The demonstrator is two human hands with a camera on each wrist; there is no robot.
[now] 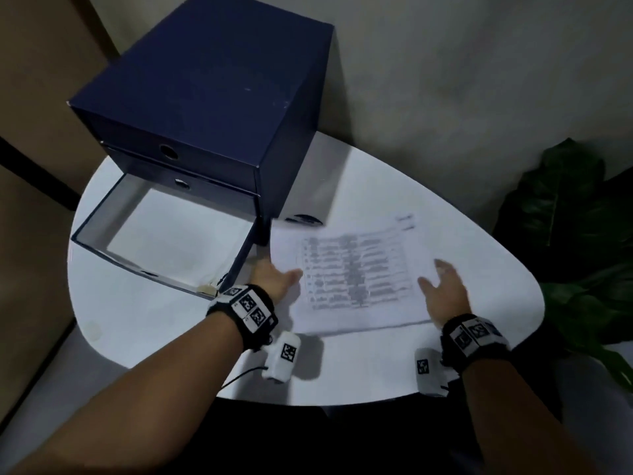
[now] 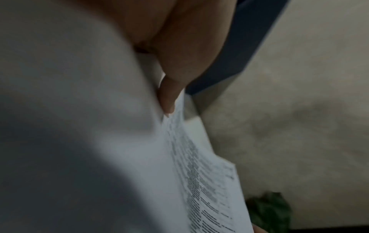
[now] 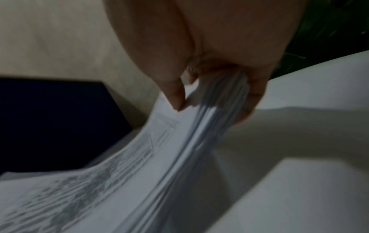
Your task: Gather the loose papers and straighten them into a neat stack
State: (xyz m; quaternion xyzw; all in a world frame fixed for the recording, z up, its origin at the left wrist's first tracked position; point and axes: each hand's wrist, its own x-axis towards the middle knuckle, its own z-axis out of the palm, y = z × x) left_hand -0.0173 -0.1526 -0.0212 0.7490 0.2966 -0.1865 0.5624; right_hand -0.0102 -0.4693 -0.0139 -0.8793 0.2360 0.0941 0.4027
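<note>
A stack of printed white papers (image 1: 356,272) lies on the round white table (image 1: 154,323), with a table of text on the top sheet. My left hand (image 1: 279,272) holds its left edge, thumb (image 2: 169,97) on top and the fingers hidden beneath. Gripping the right edge is my right hand (image 1: 436,275). The right wrist view shows the papers (image 3: 119,173) bent upward, pinched between the thumb (image 3: 175,94) above and the fingers below. Seen from the left wrist, the papers (image 2: 199,181) appear edge-on and blurred.
A dark blue drawer box (image 1: 212,97) stands at the back left of the table. Its bottom drawer (image 1: 164,241) is pulled out, close to my left hand. A leafy plant (image 1: 575,241) is beyond the table's right edge. A wall is behind.
</note>
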